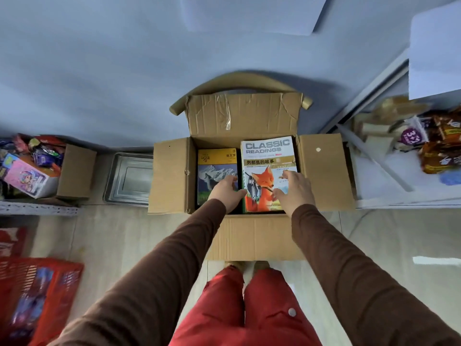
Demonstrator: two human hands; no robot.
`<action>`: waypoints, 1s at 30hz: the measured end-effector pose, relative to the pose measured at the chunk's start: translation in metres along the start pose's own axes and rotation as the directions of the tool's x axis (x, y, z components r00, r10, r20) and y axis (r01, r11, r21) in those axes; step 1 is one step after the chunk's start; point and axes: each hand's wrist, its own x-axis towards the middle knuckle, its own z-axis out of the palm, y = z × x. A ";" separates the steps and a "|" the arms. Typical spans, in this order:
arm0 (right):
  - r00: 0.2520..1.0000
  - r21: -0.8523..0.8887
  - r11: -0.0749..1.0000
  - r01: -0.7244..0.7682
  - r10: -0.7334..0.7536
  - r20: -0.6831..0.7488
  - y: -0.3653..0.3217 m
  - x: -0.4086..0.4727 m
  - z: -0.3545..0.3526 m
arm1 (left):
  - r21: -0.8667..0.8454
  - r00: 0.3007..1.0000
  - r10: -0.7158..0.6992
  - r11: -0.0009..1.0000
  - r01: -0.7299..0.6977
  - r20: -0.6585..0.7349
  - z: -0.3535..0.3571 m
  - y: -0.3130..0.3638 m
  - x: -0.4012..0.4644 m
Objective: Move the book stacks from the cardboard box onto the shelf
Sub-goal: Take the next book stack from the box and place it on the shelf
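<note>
An open cardboard box [169, 176] sits on a chair in front of me, flaps folded out. Inside are two book stacks. The right stack is taller, topped by a white "Classic Readings" book with an orange fox [268, 161]. The left stack is lower, topped by a yellow book with a wolf and mountains [215, 166]. My left hand [225, 191] reaches into the gap at the fox stack's left side, fingers spread. My right hand [295, 188] rests flat on the fox cover near its right edge. The white shelf [389, 193] stands to the right.
Snack packets [439, 143] lie on the white shelf at right. Left of the box a metal tray [128, 179] and a small carton [76, 171] sit beside a shelf of sweets. A red plastic basket [37, 295] stands at lower left. My red trousers are below.
</note>
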 end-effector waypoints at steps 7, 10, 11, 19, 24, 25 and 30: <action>0.992 -0.007 0.993 -0.116 0.117 0.055 0.022 0.051 0.025 | -0.142 0.979 -0.189 0.970 0.198 0.074 0.041 0.003 0.069; 0.993 0.034 0.993 -0.117 0.116 0.026 0.028 0.061 0.034 | -0.249 0.957 -0.271 0.924 0.289 0.107 0.058 0.004 0.087; 0.992 0.078 0.989 -0.127 0.126 0.012 0.030 0.063 0.037 | -0.287 0.950 -0.295 0.905 0.312 0.103 0.063 0.005 0.090; 0.887 0.436 0.773 -0.461 0.404 0.223 0.038 0.102 0.034 | -0.515 0.912 -0.405 0.769 0.379 0.066 0.094 -0.016 0.121; 0.844 0.477 0.697 -0.536 0.435 0.314 0.045 0.114 0.034 | -0.581 0.902 -0.430 0.724 0.373 0.043 0.090 0.002 0.110; 0.846 0.470 0.703 -0.534 0.432 0.314 0.045 0.113 0.035 | -0.590 0.900 -0.434 0.718 0.370 0.035 0.086 0.013 0.103; 0.873 0.492 0.722 -0.487 0.403 0.274 0.048 0.106 0.041 | -0.703 0.890 -0.456 0.628 0.333 0.015 0.083 0.018 0.093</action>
